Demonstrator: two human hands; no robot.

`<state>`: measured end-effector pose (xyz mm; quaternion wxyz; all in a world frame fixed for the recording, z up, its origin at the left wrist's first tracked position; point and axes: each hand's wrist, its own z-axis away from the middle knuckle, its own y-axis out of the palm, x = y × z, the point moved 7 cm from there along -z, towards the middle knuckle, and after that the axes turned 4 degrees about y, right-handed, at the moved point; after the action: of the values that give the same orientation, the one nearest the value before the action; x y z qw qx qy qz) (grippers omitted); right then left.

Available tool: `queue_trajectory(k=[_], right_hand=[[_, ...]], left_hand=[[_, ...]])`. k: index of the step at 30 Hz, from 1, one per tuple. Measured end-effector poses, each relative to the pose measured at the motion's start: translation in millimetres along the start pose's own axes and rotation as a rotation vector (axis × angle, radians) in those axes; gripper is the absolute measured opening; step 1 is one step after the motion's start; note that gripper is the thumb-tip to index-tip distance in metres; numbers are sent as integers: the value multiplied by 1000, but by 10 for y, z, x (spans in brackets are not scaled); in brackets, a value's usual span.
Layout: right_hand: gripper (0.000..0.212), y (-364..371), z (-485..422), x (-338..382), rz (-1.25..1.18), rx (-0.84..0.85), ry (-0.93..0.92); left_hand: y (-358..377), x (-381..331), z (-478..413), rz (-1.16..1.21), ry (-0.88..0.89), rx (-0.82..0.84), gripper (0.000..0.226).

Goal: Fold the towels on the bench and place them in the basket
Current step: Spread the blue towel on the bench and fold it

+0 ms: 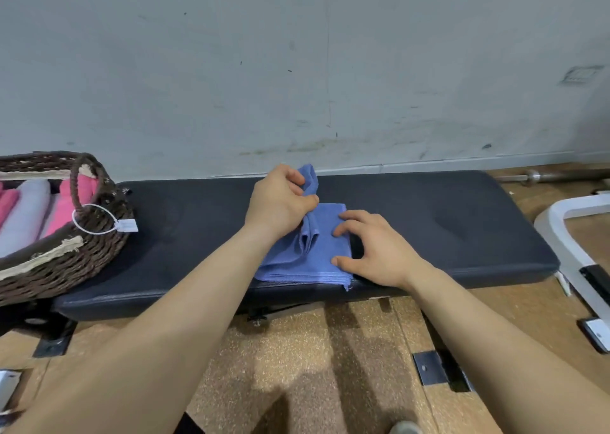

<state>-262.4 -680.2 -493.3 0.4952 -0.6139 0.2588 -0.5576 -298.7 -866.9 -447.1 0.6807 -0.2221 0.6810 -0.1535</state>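
— Near the front edge of the bench (429,222), about midway along it, lies the blue towel (317,262). Which step would you call this?

— Folding, and partway through, I'd judge. Most of the towel lies flat in layers, with its near hem running along the front edge. One flap (310,183) stands up from its left part.

— And the hands?

— The left hand (279,202) is raised over the towel's far left part, the back of the hand towards the camera. Its thumb and curled fingers pinch the top of that flap. The right hand (379,252) is down on the towel's right side with its fingers spread and fairly straight. The tips press on the flat layers and the thumb is by the front edge. It grips nothing.

— So what does the next move call for?

— My guess is to carry the pinched flap across the flat part while the right hand pins the layers, then slide that hand out and smooth. The edges should meet, or the bundle will likely come out lopsided.

— Then the basket?

— Yes. The basket (82,258) sits at the bench's left end, well apart from the towel, with rolled towels (29,216), pink and pale, inside. The blue one is not in it yet.
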Motion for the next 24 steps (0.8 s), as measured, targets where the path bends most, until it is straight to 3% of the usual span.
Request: queue_trajectory(k=[9,15,17,19,21,24], right_hand=[[63,70,51,-168,-97,-146,155],[52,-2,1,-228,-107,12,137],[40,-102,-19,-276,-153,26,140],[39,-251,-30,-300,-165,-96,169],[41,-350,-36,-186,-167,-227,153],[53,-325,-127,183,-77,-271,25]], left_hand=[[534,-125,54,-310,79,159,27],[706,-149,109,-394,96,245,39],[715,-136,119,-339,76,302,31],[681,-133,134,-186,39,386,16],[601,-155,162,-10,22,457,14],[240,-227,75,-86,202,228,20]])
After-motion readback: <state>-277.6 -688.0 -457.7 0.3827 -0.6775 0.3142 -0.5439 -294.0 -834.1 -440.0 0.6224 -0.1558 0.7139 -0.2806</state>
